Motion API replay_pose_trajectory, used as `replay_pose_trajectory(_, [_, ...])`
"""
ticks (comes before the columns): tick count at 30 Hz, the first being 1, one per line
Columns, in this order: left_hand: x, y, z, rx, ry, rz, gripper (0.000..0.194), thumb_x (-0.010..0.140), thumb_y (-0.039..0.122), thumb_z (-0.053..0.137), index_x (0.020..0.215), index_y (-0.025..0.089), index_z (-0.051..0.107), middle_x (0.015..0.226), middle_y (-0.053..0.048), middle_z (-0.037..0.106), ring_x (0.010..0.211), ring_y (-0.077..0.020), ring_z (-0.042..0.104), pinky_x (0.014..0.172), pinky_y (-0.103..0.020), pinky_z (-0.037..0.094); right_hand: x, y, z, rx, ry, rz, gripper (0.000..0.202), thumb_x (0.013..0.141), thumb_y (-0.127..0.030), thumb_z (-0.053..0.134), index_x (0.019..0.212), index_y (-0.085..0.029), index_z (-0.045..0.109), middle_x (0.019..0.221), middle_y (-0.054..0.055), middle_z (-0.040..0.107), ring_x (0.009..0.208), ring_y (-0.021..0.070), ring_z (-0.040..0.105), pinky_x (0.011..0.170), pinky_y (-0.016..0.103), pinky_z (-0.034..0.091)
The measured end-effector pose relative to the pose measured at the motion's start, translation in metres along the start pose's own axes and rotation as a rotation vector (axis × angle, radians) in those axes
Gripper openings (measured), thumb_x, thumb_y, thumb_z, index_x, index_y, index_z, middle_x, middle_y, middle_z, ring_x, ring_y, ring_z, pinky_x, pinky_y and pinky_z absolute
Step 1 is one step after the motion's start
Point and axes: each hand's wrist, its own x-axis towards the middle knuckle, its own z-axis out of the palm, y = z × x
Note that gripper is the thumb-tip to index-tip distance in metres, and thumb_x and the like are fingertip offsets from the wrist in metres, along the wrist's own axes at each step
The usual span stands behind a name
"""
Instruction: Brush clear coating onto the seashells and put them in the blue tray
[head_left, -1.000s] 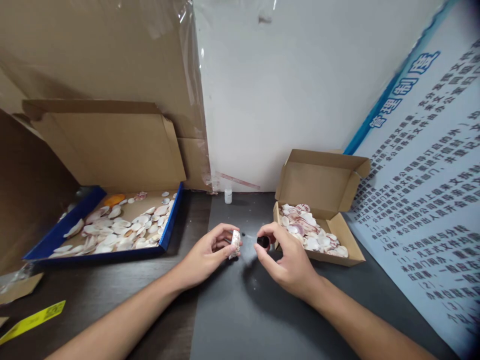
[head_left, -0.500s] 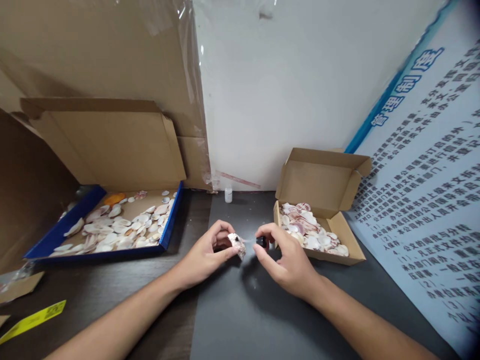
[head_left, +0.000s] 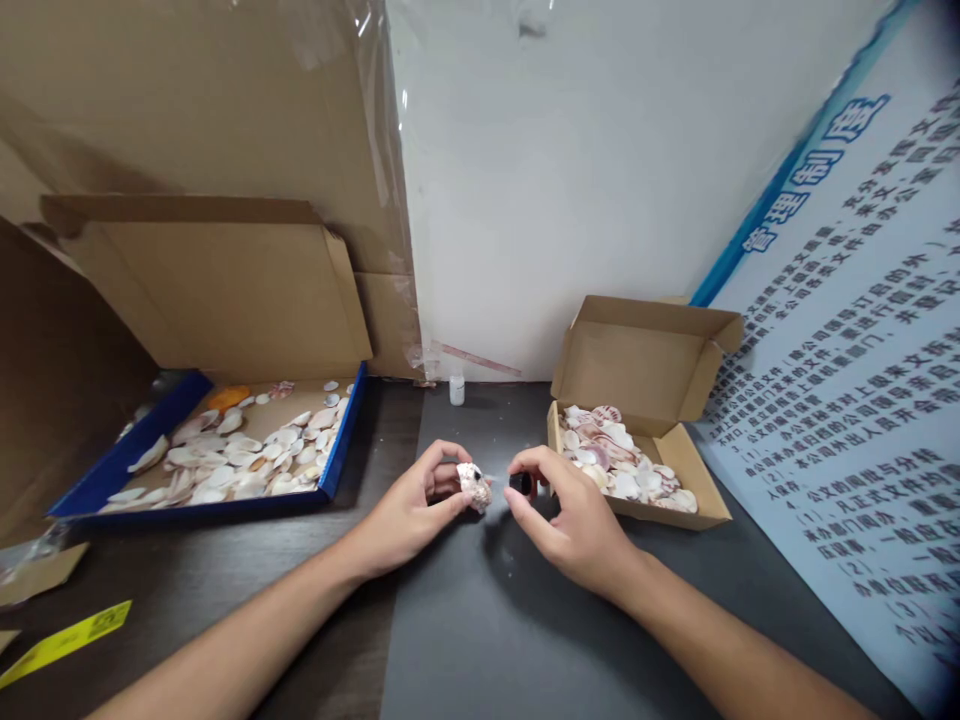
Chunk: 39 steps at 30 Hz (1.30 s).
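Note:
Between its thumb and fingers, my left hand [head_left: 412,510] pinches a small whitish, bumpy shell piece [head_left: 475,487] with a dark spot on it. My right hand [head_left: 574,515] grips a black cap [head_left: 520,486] just to the right, with a thin, pale tip pointing at the shell piece. Whether that tip touches the piece is too small to tell. Both hands are over the dark grey mat [head_left: 465,640]. Behind them, a small white bottle [head_left: 457,390] stands upright near the white wall.
A blue-edged box [head_left: 330,480] of loose shells lies open at left. The open cardboard box [head_left: 712,500] at right holds more shells. A yellow strip [head_left: 67,643] lies at lower left. Printed sheet [head_left: 847,400] leans along the right side.
The shell piece has turned slightly in my left hand. My right hand and the black cap have shifted a little to the left.

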Motion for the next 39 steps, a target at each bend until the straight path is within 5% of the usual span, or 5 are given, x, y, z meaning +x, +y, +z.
replay_pose_trajectory(13, [-0.0006,0.0001,-0.0024,0.072,-0.008,0.013,0.042,0.089,0.037,0.065,0.125,0.020,0.051,0.101,-0.005,0.065,0.092,-0.0167,0.061,0.082,-0.030,0.047,-0.0005,-0.0022,-0.0025,-0.008,0.044,-0.029,0.008,0.088,-0.022,0.059,0.096,-0.022,0.056,0.085,0.003,0.063,0.075,0.0186,0.057,0.071,0.033,0.044])
replay_pose_trajectory(28, [0.0000,0.0047,0.0010,0.103,0.033,-0.014,0.033,0.083,0.038,0.072,0.102,0.018,0.053,0.093,-0.002,0.064,0.086,-0.0156,0.061,0.079,-0.028,0.045,0.0004,-0.0013,-0.0040,0.023,0.038,-0.018,0.008,0.089,-0.022,0.059,0.097,-0.022,0.058,0.083,0.002,0.062,0.073,0.0180,0.055,0.070,0.033,0.043])
replay_pose_trajectory(39, [-0.0003,0.0018,-0.0001,0.116,0.029,0.016,0.032,0.085,0.035,0.070,0.107,0.019,0.054,0.099,-0.004,0.065,0.092,-0.0165,0.062,0.086,-0.030,0.046,0.0008,-0.0019,-0.0029,-0.008,0.010,-0.010,0.008,0.089,-0.021,0.058,0.096,-0.022,0.058,0.080,0.001,0.059,0.070,0.0170,0.053,0.067,0.032,0.042])
